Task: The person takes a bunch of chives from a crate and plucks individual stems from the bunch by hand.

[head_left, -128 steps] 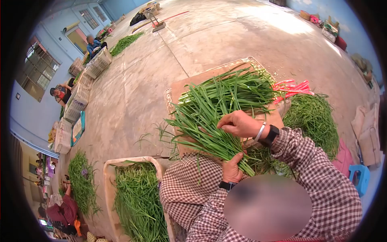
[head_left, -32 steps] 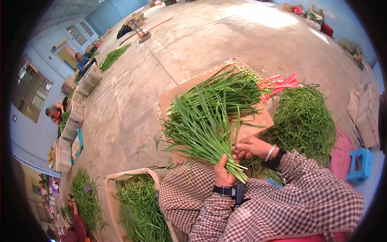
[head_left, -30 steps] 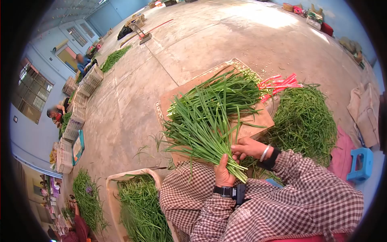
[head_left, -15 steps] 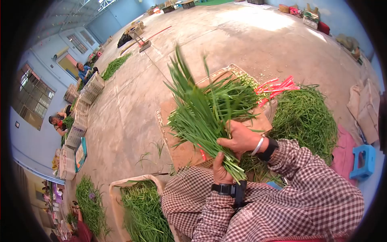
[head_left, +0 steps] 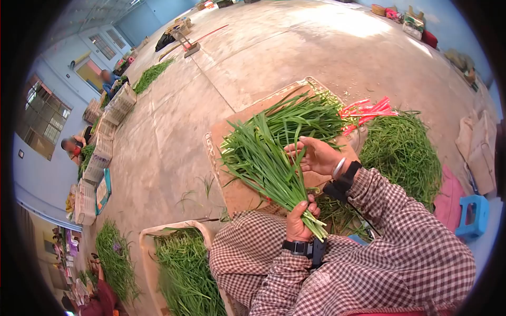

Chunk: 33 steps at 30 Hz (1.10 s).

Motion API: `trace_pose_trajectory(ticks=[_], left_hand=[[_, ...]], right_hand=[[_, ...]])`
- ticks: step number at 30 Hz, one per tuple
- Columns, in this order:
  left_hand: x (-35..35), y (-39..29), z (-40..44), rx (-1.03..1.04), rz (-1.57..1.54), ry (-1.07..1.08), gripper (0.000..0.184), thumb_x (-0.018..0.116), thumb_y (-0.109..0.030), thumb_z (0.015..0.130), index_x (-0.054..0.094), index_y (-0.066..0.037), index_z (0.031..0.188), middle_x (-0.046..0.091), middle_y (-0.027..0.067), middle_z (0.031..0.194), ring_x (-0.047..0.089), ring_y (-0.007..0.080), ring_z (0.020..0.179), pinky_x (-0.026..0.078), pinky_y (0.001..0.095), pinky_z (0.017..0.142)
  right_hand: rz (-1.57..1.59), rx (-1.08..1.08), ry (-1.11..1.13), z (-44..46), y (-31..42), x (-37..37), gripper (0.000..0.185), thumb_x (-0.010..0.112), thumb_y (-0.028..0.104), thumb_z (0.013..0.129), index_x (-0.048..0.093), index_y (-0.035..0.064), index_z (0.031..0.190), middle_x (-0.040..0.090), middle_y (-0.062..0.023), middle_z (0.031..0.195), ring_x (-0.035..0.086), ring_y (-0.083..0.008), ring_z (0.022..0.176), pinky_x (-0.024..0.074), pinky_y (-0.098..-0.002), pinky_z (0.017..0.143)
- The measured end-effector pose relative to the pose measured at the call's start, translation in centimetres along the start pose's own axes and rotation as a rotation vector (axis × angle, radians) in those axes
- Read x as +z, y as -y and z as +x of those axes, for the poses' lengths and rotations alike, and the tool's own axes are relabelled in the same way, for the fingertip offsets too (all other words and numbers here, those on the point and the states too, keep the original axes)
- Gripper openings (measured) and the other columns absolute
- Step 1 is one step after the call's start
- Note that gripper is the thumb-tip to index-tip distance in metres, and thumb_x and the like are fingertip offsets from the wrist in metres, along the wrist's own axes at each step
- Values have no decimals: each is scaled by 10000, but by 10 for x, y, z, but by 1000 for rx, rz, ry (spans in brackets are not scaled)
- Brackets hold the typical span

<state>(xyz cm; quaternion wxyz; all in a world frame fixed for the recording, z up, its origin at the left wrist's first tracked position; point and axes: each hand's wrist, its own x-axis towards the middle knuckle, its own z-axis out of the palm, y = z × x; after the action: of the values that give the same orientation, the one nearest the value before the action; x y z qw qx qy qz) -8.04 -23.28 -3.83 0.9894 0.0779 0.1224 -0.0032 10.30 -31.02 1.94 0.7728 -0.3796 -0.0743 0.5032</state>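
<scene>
My left hand [head_left: 300, 222] is closed around the pale stem ends of a bunch of garlic chives [head_left: 271, 171]. The leaves fan out away from me over a cardboard-covered crate [head_left: 224, 192]. Beside the bunch, on its right, my right hand [head_left: 320, 157] is open with its fingers spread, close to the leaves. More chives [head_left: 316, 118] lie on the cardboard behind the bunch, partly covered by it. Red-and-white strips [head_left: 371, 111] lie at the crate's far right corner.
A heap of loose greens [head_left: 403, 152] is on the right, near a blue stool [head_left: 472, 217]. A pale crate [head_left: 148, 247] of greens stands at my left knee. Other people [head_left: 108, 79] sit along the left wall behind white baskets [head_left: 100, 158].
My right hand has let go of the bunch and opened, moving up and slightly right. The leaves have come down from upright onto the crate. My left hand keeps its hold.
</scene>
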Motion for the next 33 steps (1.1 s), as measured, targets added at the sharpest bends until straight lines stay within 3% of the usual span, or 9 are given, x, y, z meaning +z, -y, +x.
trace_pose_trajectory(ticks=[7, 9, 11, 15, 21, 25, 28, 30, 33], left_hand=[[0, -1, -1, 6, -16, -15, 380, 599, 2, 791, 439, -17, 1135, 550, 110, 933, 522, 152, 705, 443, 295, 628], [-4, -2, 0, -10, -25, 21, 372, 600, 1, 792, 448, -19, 1131, 559, 113, 937, 526, 153, 699, 447, 298, 626], [-2, -3, -1, -15, -20, 30, 367, 601, 1, 791, 454, -19, 1127, 563, 116, 941, 527, 154, 696, 448, 297, 626], [-2, -4, -3, -8, -4, 33, 348, 601, 6, 788, 471, -19, 1110, 575, 129, 956, 533, 157, 694, 450, 297, 623], [-7, -4, -3, 2, -57, 26, 361, 600, 7, 782, 479, -6, 1123, 583, 131, 960, 542, 156, 709, 451, 299, 629], [-3, -4, -2, -11, -68, 41, 403, 598, 2, 782, 452, 17, 1157, 578, 122, 964, 542, 154, 710, 452, 295, 637], [-5, -5, -2, -49, -166, 168, 441, 580, -13, 793, 404, 37, 1194, 568, 124, 970, 543, 156, 720, 449, 293, 641], [-4, -7, -3, -53, -209, 223, 430, 574, -20, 799, 405, 41, 1190, 563, 129, 973, 543, 156, 724, 450, 295, 640], [-6, -7, -4, -72, -276, 288, 417, 559, -34, 811, 405, 58, 1188, 554, 146, 984, 540, 158, 727, 454, 297, 635]], right_hand=[[-512, -179, -197, -5, -4, 14, 264, 488, 237, 917, 616, 17, 989, 635, -74, 932, 602, -184, 742, 498, -336, 677], [-1344, -341, -256, -6, 10, 21, 229, 509, 176, 898, 634, -15, 918, 645, -162, 811, 615, -240, 669, 507, -332, 645], [-1518, -900, -197, 11, 17, -7, 232, 508, 169, 901, 632, -27, 901, 629, -175, 701, 623, -247, 591, 505, -325, 582], [-955, -693, -434, -8, 68, 2, 257, 497, 201, 926, 612, -28, 918, 622, -98, 662, 622, -134, 561, 480, -244, 480], [-718, -971, -824, -86, 143, -31, 318, 479, 273, 937, 588, -19, 998, 645, -115, 777, 628, -144, 585, 439, -200, 455], [-118, -1290, -1001, -142, 162, -88, 254, 472, 203, 928, 583, -19, 985, 652, -122, 796, 649, -142, 643, 423, -209, 439], [-347, -897, -913, -187, 143, -184, 219, 473, 167, 913, 591, -9, 966, 653, -101, 769, 652, -136, 650, 412, -210, 415], [-802, -424, -1031, -183, 105, -125, 207, 487, 138, 890, 604, -18, 957, 651, -90, 737, 645, -124, 626, 409, -211, 402], [-872, -316, -754, -147, 55, -83, 213, 510, 97, 852, 610, -54, 962, 647, -89, 722, 610, -122, 533, 455, -206, 445]])
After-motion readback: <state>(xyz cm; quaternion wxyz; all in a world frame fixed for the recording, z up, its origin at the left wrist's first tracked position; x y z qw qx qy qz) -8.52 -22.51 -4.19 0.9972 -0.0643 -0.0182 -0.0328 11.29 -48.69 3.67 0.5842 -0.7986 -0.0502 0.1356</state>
